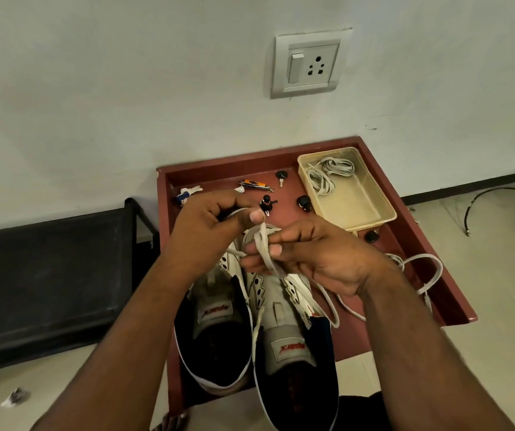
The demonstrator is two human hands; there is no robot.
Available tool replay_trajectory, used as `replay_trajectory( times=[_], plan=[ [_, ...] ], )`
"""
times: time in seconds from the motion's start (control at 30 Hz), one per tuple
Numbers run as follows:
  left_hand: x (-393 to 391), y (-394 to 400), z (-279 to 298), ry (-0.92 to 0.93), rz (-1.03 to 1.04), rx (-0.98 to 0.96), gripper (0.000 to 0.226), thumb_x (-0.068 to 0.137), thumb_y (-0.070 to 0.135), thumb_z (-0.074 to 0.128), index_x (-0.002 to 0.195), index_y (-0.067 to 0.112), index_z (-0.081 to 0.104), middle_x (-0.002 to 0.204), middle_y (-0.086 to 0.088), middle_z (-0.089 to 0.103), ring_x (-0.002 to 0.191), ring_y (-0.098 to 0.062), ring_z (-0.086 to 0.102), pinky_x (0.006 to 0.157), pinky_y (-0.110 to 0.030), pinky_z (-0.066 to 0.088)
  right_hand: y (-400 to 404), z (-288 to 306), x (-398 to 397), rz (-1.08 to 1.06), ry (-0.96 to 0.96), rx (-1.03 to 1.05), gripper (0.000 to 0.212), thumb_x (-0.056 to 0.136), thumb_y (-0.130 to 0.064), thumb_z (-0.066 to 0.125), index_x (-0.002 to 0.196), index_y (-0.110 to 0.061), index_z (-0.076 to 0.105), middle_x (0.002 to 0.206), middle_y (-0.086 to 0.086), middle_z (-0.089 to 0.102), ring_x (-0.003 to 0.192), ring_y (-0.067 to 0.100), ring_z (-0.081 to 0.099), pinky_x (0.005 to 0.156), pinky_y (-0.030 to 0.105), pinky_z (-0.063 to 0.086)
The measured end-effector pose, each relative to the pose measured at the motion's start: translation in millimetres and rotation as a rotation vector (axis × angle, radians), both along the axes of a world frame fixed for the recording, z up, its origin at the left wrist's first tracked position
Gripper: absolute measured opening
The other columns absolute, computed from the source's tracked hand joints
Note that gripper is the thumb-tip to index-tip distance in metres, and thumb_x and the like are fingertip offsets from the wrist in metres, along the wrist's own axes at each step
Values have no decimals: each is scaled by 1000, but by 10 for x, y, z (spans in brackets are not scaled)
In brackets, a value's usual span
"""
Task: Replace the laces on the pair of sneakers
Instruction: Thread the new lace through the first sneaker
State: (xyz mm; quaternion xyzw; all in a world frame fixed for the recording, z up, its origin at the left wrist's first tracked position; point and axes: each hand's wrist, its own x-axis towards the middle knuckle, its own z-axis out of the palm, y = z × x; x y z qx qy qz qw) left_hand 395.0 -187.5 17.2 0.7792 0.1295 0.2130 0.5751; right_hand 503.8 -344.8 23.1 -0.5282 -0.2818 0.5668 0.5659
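- The red tray [187, 175] sits on the floor by the wall, and it holds almost everything for this job.
- Two sneakers stand side by side on the tray, heels toward the person. The left sneaker [215, 331] has empty holes that I can see, so its lace looks to be out.
- The right sneaker [293, 353] is the one being worked on now. Its holes near the tongue also look empty.
- The right hand [312, 259] pinches a white lace [264, 244] just above the right sneaker's front.
- The left hand [209, 222] is curled and pinches the upper part of that same lace.
- I cannot tell if this lace is going in or coming out.
- A loose lace [421, 275] lies on the tray to the right of the shoes, partly over the edge.
- A clear tub [374, 213] at the back of the tray holds more coiled laces [327, 175].
- My guess is the job is early or midway: neither shoe looks fully laced yet.
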Motion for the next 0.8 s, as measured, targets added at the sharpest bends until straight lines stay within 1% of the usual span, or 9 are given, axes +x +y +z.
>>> replay_trajectory(
  times=[0.17,0.23,0.33,0.43,0.53,0.6,0.67,0.73,0.8],
  plan=[
    [27,-40,-80,47,-89,-55,18,89,11,59,88,22,73,76,11,73,72,-5,66,67,-24,53,17,10,-18,-74,374,359,34,86,-10,64,115,6,65,110,23,69,106,37,66,99,48,49],
    [33,-94,-75,138,-154,9,30,94,3,59,79,26,69,64,16,66,58,3,57,59,-15,45,54,14,-28,-181,446,484,34,85,-13,65,115,4,66,111,22,69,108,35,66,100,48,49],
    [29,-149,-74,287,-230,43,24,92,34,60,80,18,73,54,0,51,52,-7,45,54,-21,37,76,29,10,-466,436,525,30,88,-10,56,113,0,68,114,21,68,113,34,64,96,41,52],
    [-11,-51,-69,347,-268,105,27,89,39,64,86,15,75,62,-4,58,55,-12,47,54,-24,39,21,-33,125,-583,-107,251,21,90,-10,58,105,-5,72,114,23,68,116,38,60,98,45,51],
    [-48,119,-20,265,-163,172,38,81,51,69,76,13,73,59,-1,58,53,-18,47,51,-28,40,6,-65,119,-290,-597,-55,18,94,-12,61,86,-12,77,95,21,71,102,42,63,93,55,48],
    [-58,159,-7,154,-103,210,58,75,59,70,76,2,71,63,-15,59,59,-29,53,56,-38,45,12,1,50,-136,-515,-90,37,95,-5,58,65,-22,74,70,-4,72,79,10,70,80,31,52],
    [-53,140,7,66,-66,147,45,75,52,70,79,7,75,69,-13,66,67,-31,63,64,-48,53,31,28,24,-56,-318,-64,48,94,1,54,60,-26,71,59,-13,64,63,-3,60,71,17,46],
    [-44,84,36,16,-45,76,27,75,42,71,82,18,77,76,-6,72,72,-28,68,70,-50,55,40,26,17,-69,-165,-23,33,91,2,55,77,-19,78,72,0,73,71,8,68,71,22,54],
    [-40,57,48,-31,-47,24,18,77,36,72,82,20,76,79,-3,73,73,-22,69,69,-41,57,25,8,32,-48,-15,-10,20,86,-5,59,100,-3,74,97,19,73,94,29,71,88,38,57]
  ],
)
